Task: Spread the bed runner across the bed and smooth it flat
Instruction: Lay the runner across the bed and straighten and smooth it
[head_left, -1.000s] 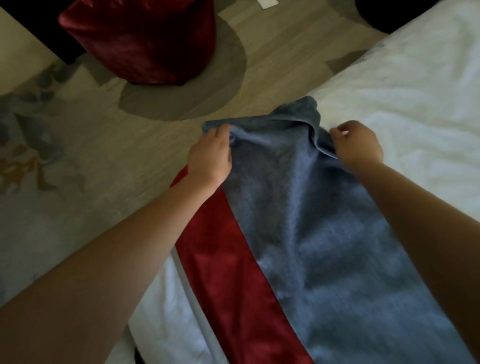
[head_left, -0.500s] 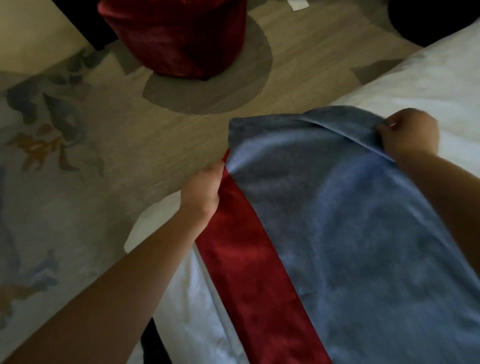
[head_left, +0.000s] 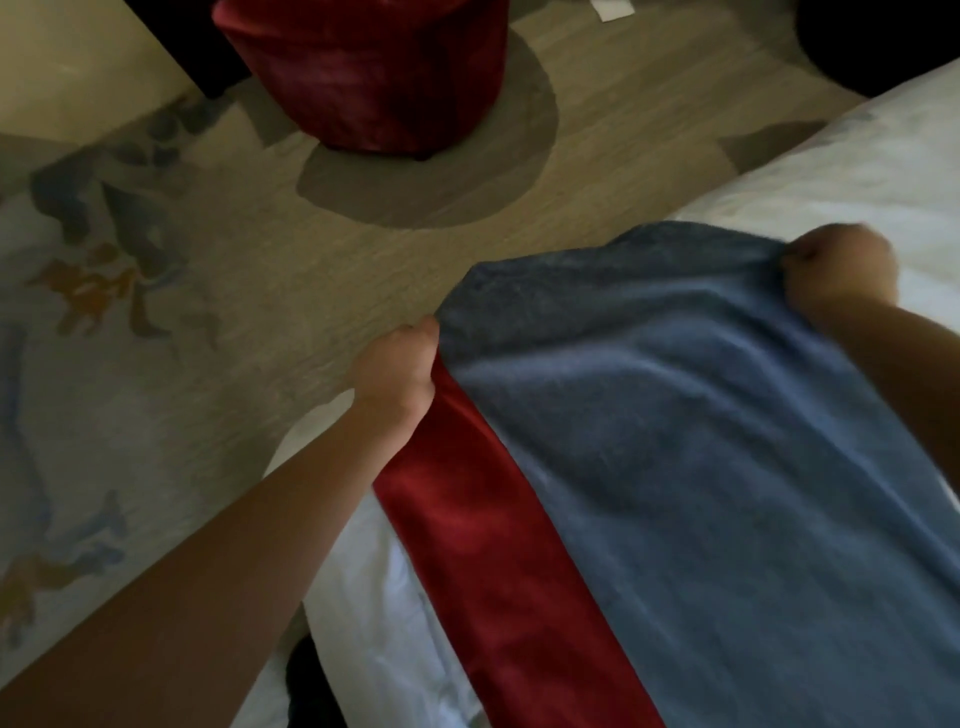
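The bed runner (head_left: 691, 457) is a long cloth, grey-blue with a red velvet band along its left side, lying across the white bed (head_left: 857, 171). My left hand (head_left: 397, 371) grips its near-left corner where the red band meets the blue, at the bed's edge. My right hand (head_left: 839, 273) grips the far corner, fingers curled round a bunched fold, held just above the sheet. The end edge between my hands is stretched out, with soft ripples in the blue cloth.
A round red velvet stool (head_left: 363, 73) stands on the patterned carpet (head_left: 156, 312) beyond the bed's corner. A white scrap of paper (head_left: 613, 8) lies on the floor at the top. A dark shape (head_left: 311, 686) sits below the mattress edge.
My hands have pulled apart, the left down and toward the bed's edge, the right out over the sheet, so the bunched end of the runner has opened to full width.
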